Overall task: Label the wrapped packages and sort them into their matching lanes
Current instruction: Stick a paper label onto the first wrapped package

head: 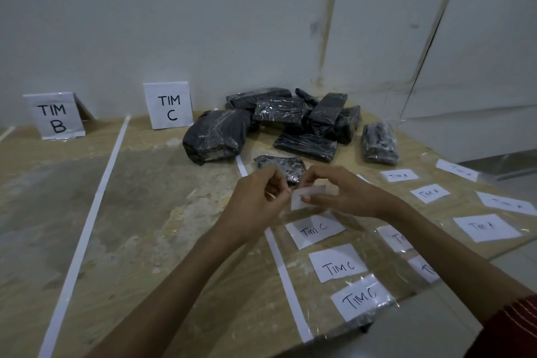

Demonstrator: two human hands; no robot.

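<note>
Both forearms reach up from the lower edge and meet at the centre of the frame: the right hand (345, 195) pinches a paper label (302, 197), and the left hand (258, 197), fingers curled, pinches its left edge. The small wrapped package (279, 167) lies on the surface (145, 212) just above them in the frame, long axis left to right, about equally near both hands. The label probably only needs to go forward and down.

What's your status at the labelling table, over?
Left hand and right hand both pinch one paper label. Small wrapped package just beyond them, no label visible. Package pile farther back.
</note>
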